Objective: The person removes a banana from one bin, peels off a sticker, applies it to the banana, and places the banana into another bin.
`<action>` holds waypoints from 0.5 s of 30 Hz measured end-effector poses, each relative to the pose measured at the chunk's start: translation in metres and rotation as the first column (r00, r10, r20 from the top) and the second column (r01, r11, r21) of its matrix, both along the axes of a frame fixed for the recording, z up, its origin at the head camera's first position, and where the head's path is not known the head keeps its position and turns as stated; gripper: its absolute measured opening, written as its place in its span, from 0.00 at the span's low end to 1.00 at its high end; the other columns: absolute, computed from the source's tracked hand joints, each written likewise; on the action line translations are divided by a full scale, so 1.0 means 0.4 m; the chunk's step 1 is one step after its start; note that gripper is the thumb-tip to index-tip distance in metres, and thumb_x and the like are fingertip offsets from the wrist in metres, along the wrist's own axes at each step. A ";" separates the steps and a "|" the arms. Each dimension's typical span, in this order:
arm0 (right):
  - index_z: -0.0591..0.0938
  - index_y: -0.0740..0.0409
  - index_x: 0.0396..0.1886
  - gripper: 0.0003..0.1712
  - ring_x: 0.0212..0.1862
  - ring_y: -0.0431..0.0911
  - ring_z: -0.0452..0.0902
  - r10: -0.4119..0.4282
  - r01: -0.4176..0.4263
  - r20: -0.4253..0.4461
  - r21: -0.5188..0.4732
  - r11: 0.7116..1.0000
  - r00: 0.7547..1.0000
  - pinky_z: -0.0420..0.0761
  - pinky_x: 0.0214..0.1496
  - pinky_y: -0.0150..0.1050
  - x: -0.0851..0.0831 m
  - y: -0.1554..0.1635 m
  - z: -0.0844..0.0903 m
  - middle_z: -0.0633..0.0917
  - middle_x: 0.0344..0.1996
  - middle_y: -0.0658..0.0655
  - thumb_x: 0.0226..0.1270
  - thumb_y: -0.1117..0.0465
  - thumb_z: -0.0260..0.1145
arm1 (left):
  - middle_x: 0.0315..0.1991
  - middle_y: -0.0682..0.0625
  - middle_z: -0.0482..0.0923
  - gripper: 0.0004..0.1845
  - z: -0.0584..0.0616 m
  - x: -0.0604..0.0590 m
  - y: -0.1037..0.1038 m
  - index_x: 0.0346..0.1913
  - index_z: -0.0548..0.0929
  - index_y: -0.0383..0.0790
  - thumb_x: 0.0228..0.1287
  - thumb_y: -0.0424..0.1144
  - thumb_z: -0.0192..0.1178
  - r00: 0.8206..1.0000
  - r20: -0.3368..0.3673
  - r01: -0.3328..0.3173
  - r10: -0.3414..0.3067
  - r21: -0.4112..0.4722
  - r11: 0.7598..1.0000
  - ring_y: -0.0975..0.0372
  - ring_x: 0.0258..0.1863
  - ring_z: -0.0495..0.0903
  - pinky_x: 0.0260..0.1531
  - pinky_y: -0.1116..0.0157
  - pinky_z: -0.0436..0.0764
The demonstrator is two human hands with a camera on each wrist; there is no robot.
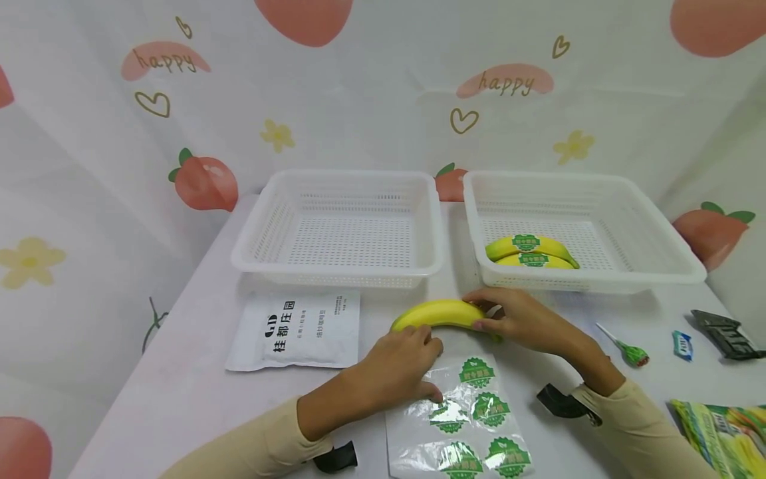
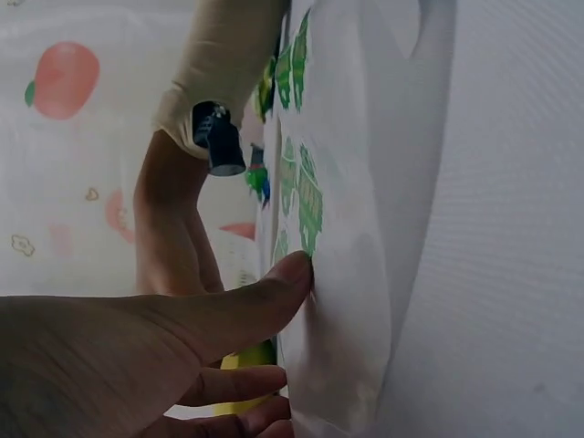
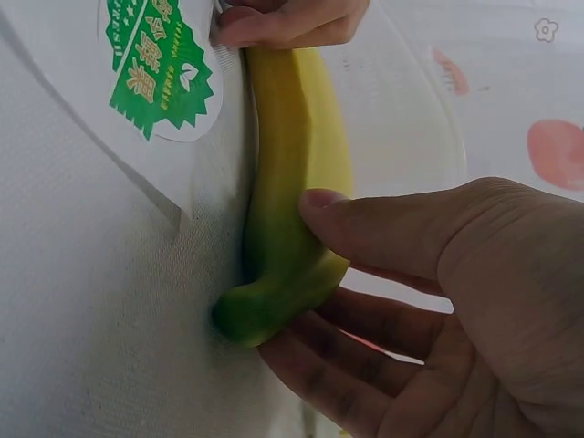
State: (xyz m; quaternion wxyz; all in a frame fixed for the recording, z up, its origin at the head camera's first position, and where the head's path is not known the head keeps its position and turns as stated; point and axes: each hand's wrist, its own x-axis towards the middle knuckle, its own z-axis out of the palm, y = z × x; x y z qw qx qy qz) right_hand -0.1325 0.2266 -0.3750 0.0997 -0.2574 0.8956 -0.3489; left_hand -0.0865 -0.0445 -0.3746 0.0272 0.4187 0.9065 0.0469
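A yellow banana [image 1: 439, 311] lies across the table behind a sheet of green round stickers [image 1: 413, 436]. My right hand [image 1: 520, 319] holds the banana's green stem end [image 3: 246, 312], thumb on one side and fingers on the other. Fingers of my left hand [image 1: 389, 369] lie at the banana's left end, partly in front of it. The left thumb [image 2: 265, 297] stretches out onto the sheet, its tip right at the edge of a green sticker [image 2: 310, 205].
Behind stand two white baskets; the right basket [image 1: 634, 276] holds stickered bananas [image 1: 532, 247], the left basket [image 1: 335, 269] stands beside it. A silvery-white coffee pouch [image 1: 299, 332] lies left. At right lie a lollipop [image 1: 631, 354], a small blue packet [image 1: 682, 346], a black packet [image 1: 727, 334] and a green-yellow bag [image 1: 727, 436].
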 end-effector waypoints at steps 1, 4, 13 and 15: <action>0.83 0.63 0.63 0.25 0.52 0.49 0.87 0.000 0.000 -0.003 0.000 1.000 1.000 0.87 0.52 0.41 0.000 0.000 -0.001 0.88 0.52 0.54 0.70 0.60 0.75 | 0.48 0.52 0.77 0.35 -0.001 0.000 0.000 0.56 0.84 0.44 0.56 0.66 0.75 1.000 0.006 -0.005 0.005 -0.004 1.000 0.63 0.39 0.75 0.36 0.68 0.77; 0.83 0.63 0.63 0.24 0.52 0.49 0.87 0.001 -0.001 -0.011 -0.005 1.000 1.000 0.87 0.52 0.41 0.000 0.002 -0.004 0.88 0.52 0.53 0.70 0.61 0.75 | 0.47 0.52 0.76 0.33 -0.003 0.001 0.000 0.56 0.83 0.44 0.59 0.64 0.74 1.000 0.010 -0.003 0.003 -0.017 1.000 0.63 0.40 0.74 0.36 0.69 0.77; 0.83 0.64 0.64 0.25 0.52 0.50 0.86 0.001 -0.001 0.006 -0.013 1.000 1.000 0.87 0.52 0.41 0.001 -0.001 -0.005 0.88 0.52 0.54 0.71 0.61 0.75 | 0.48 0.54 0.76 0.23 -0.009 0.001 -0.003 0.54 0.83 0.47 0.64 0.56 0.74 0.998 0.057 -0.002 0.000 0.026 1.000 0.63 0.45 0.75 0.50 0.66 0.78; 0.83 0.63 0.64 0.25 0.52 0.49 0.86 0.001 -0.001 0.006 -0.014 1.000 1.000 0.86 0.52 0.41 0.001 -0.002 -0.004 0.88 0.52 0.53 0.70 0.61 0.75 | 0.47 0.54 0.77 0.20 -0.007 -0.002 -0.004 0.52 0.83 0.47 0.64 0.53 0.76 0.997 0.083 -0.004 -0.001 0.064 0.998 0.64 0.43 0.75 0.48 0.66 0.78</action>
